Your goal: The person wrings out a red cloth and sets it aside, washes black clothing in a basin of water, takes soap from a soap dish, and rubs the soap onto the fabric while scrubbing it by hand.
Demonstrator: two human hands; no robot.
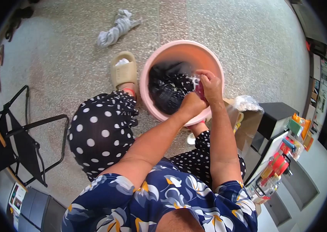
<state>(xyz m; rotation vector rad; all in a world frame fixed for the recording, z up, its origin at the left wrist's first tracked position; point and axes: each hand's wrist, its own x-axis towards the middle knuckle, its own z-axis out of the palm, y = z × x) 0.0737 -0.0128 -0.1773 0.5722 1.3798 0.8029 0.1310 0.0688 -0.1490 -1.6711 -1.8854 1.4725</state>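
Note:
A round pink tub (145, 86) stands on the floor between the person's feet, with dark wet clothes (167, 87) in it. At the tub's right side, my left hand (192, 105) is closed, low over the near rim. My right hand (211, 86) is closed just beyond it, over the right inner wall. Both hands grip a dark red and white cloth (199, 88), which shows between them. Part of this cloth is hidden by the fingers.
A twisted grey cloth (118, 29) lies on the speckled floor beyond the tub. A black folding chair (24, 135) stands at the left. At the right are a paper bag (246, 123), a black box (273, 116) and a shelf with bottles.

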